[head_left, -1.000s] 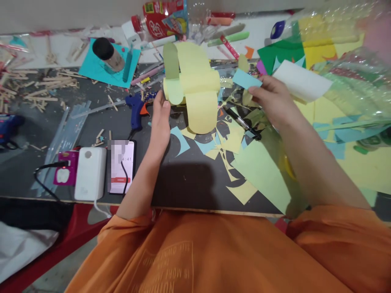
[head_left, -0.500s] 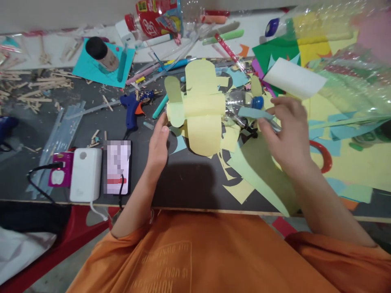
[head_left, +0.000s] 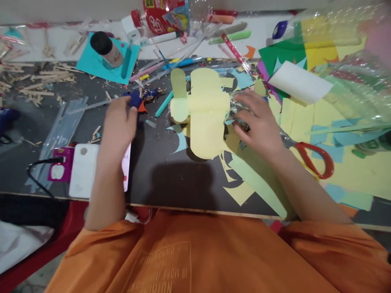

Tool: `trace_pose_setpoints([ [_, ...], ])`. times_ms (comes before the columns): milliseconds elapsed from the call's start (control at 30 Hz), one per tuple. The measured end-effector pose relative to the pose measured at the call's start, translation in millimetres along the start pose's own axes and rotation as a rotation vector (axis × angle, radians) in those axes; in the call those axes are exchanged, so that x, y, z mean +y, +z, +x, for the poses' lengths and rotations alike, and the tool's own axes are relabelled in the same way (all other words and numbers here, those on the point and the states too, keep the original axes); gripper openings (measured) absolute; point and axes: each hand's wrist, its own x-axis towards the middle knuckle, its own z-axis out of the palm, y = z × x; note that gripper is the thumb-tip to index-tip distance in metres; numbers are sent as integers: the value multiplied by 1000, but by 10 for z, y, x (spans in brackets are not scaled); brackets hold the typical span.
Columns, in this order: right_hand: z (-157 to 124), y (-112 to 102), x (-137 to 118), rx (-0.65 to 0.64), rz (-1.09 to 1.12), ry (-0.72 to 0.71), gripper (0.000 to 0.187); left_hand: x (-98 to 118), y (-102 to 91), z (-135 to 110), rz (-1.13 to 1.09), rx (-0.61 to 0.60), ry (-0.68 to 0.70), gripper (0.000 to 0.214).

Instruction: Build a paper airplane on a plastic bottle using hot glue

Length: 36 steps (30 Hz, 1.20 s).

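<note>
A clear plastic bottle [head_left: 233, 109] lies on its side, wrapped in pale yellow paper [head_left: 207, 103] with wing-like flaps spread away from and toward me. A paper strip crosses its left end. My right hand [head_left: 259, 122] is closed around the bottle's neck, hiding most of it. To the left, my left hand [head_left: 119, 124] curls round the handle of a blue glue gun [head_left: 136, 97] with an orange trigger. That handle is covered by my fingers; the nozzle points right.
Red-handled scissors [head_left: 316, 158] lie on yellow paper beyond my right forearm. A phone [head_left: 126, 169], white power bank [head_left: 82, 169] and glue sticks [head_left: 61, 130] sit left. Paper scraps [head_left: 240, 193], wood sticks [head_left: 39, 83], markers and a red-labelled bottle [head_left: 166, 18] clutter the table [head_left: 177, 183].
My left hand has left the bottle's left end and moved left onto the glue gun. My right hand has shifted left onto the bottle's neck; the blue paper strip no longer shows in it.
</note>
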Motion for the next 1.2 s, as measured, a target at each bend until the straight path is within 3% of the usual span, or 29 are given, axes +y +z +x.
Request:
trace_pose_setpoints([
  [100,-46,62,-1,1,-14,11,17,-101,-100,305,328,-73,-151,42],
  [233,-81,170,-4,63,-18,22,17,-161,-22,479,310,-101,-236,45],
  [333,-83,190,-29,21,-23,74,22,-138,-54,463,264,-67,-220,45],
  [400,-77,176,-51,3,-46,101,25,-100,-146,420,161,-15,-195,47],
  [500,-71,164,-64,-1,-51,112,25,-19,-291,333,-172,126,-77,51],
  [633,-77,197,-43,31,-24,87,23,111,-299,149,-388,181,-9,32],
  [700,-82,214,-34,51,-34,79,23,181,-222,20,-447,95,-4,21],
  [767,-88,218,-32,52,-37,80,23,257,-129,-114,-473,-89,25,17],
  [967,-111,219,-12,43,-23,73,25,493,87,-313,-427,-351,8,46],
  [1067,-126,273,42,84,-33,40,21,558,162,-304,-414,-375,40,55],
  [1200,-141,374,119,249,-45,-61,16,591,214,-286,-350,-344,88,52],
])
